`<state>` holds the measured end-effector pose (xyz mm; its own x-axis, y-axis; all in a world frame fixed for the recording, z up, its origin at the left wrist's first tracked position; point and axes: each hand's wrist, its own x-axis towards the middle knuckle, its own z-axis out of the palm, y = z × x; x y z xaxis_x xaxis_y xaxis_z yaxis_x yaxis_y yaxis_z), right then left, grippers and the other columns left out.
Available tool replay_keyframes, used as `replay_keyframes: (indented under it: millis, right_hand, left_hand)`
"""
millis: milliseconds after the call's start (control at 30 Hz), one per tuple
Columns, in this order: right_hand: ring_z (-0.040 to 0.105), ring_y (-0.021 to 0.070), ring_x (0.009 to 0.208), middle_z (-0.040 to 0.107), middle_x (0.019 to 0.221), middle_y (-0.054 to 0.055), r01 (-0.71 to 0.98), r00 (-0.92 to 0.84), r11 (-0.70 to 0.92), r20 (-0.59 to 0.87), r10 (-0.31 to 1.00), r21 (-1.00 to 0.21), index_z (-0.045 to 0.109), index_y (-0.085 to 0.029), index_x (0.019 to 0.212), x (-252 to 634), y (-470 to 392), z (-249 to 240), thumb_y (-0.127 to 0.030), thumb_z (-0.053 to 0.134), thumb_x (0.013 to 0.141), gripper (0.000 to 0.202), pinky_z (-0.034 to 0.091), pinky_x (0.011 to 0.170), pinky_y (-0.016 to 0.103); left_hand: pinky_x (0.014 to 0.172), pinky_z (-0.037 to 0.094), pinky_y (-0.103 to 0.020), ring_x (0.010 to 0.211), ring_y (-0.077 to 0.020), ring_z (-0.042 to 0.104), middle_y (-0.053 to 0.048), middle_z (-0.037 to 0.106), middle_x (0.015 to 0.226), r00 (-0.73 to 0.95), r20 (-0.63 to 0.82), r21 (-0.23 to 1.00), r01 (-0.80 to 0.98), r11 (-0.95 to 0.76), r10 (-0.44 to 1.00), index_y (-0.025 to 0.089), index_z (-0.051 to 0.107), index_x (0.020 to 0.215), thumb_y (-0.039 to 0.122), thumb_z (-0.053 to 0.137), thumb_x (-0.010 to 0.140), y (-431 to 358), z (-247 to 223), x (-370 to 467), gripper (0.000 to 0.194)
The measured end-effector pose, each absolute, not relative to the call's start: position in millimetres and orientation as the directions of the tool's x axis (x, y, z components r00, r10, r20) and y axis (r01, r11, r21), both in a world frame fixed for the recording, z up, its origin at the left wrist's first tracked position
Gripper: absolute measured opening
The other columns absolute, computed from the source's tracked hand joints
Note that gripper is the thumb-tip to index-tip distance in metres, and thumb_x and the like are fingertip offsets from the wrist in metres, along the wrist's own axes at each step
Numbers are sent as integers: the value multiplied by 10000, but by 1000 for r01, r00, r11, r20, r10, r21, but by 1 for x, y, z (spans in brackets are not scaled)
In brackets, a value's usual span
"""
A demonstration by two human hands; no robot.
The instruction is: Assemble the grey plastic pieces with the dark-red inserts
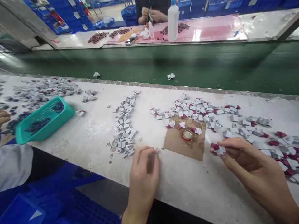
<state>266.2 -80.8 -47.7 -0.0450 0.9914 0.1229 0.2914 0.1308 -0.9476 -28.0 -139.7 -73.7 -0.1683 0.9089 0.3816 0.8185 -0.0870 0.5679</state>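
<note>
My left hand (144,174) is closed above the white table, its fingertips pinching a small grey-white piece (156,151). On the right, my right hand (249,168) pinches a white piece with a dark red part (218,149) between thumb and forefinger. Just left of my left hand lies a column of plain grey-white pieces (125,126). Between and beyond my hands a brown cardboard square (184,146) bears a small round cap (187,134) with a red rim. White and dark red pieces (191,109) spread behind the cardboard and to the right, near my right hand.
A teal basket (46,121) of dark blue parts stands at the left, beside another person's hand (4,117) and sleeve. A green belt (140,67) with two small pieces runs behind the table (93,133). Across it, a person's hands work near a white bottle (173,23).
</note>
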Motion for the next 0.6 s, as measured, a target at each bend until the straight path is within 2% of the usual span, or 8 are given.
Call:
replay_keyframes:
  millis: [100,233,400,500,600]
  right_hand:
    - [821,201,968,825,1071,16,332,-29,154,154,988,-931,899,-384,1121,260,-75,-47,-265,820,1036,166,724,861,266]
    - [794,209,1025,820,1099,19,349,-75,214,200,977,-912,887,-381,1154,248,-67,-37,-219,798,1054,210,714,905,310]
    - [772,210,1066,817,1141,21,351,-111,244,219,969,-904,874,-369,1215,231,-60,-39,-195,777,1077,242,697,976,359]
    - [776,210,1070,807,1147,23,327,-57,234,228,972,-916,873,-363,1217,223,-60,-47,-169,758,1076,266,707,962,375]
    - [789,229,1056,830,1137,40,351,-53,262,260,964,-899,878,-338,1215,220,-61,-52,-154,763,1064,265,714,923,406]
  left_hand:
    - [959,554,-306,1047,-183,705,-9,687,1089,-157,352,601,793,-94,923,268,642,1122,35,651,1078,-146,-77,-22,237]
    - [1001,537,-360,1087,-227,683,-10,732,1101,-110,315,606,787,-111,943,274,672,1187,127,743,1068,-153,-78,-27,203]
    - [997,553,-405,1144,-262,675,-32,760,1168,-104,241,615,786,-69,965,292,712,1269,194,717,1103,-156,-76,-37,193]
    - [1019,558,-444,1160,-292,647,-49,755,1210,-74,222,564,823,-66,972,315,760,1252,235,722,1106,-155,-80,-40,171]
    - [970,588,-432,1128,-289,672,-42,766,1188,-7,201,585,803,-114,980,317,750,1212,218,711,1094,-153,-83,-42,159]
